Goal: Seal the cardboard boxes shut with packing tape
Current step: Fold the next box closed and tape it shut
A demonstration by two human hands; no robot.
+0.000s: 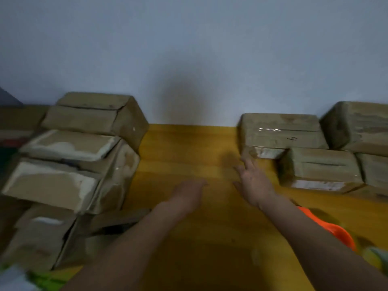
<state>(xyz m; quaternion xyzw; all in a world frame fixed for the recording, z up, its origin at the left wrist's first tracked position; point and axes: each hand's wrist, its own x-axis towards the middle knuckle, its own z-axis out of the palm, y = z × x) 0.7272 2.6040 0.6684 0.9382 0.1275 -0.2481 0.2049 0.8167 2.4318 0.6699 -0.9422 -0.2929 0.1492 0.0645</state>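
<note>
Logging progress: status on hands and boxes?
Left hand open, empty. Right hand open, fingertips at taped brown cardboard box. Untaped brown cardboard boxes stacked left. No tape roll visible.

Both hands, left and right, flat over yellow table; untaped boxes at nine o'clock, taped boxes at two.

Whole view motion-blurred; orange object half-hidden behind right forearm, unidentifiable; far-right box cut off by frame edge; writing on taped box illegible
</note>
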